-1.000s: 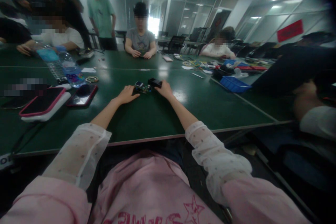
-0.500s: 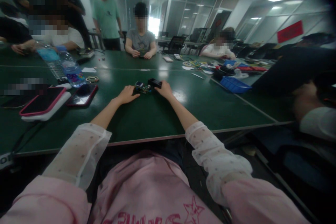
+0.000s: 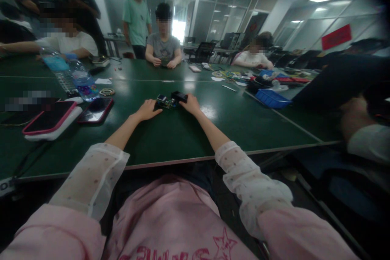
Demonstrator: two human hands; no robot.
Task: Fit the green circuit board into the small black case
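A green circuit board (image 3: pixel 167 104) with a small screen (image 3: pixel 161 98) lies on the dark green table in front of me. At its left edge rests my left hand (image 3: pixel 147 110), with the fingers stretched out and the thumb apart, close to the board's corner. A small black box (image 3: pixel 179 96) adjoins the board's right side. My right hand (image 3: pixel 191 105) is closed around the right end of this box; part of its fingers is hidden. Whether my left fingertips touch the board is too small to tell.
Phones (image 3: pixel 96 110) and plastic bottles (image 3: pixel 83 81) stand or lie at the left. A roll of tape (image 3: pixel 107 92) is beyond them. At the right are a blue tray (image 3: pixel 273 98), a pen (image 3: pixel 229 88) and tangled wires (image 3: pixel 231 74). Several people sit around the table.
Both my hands, the board and the black box keep their places. In the background, the standing person in a green shirt has shifted right, and a person at the left has stretched out an arm.
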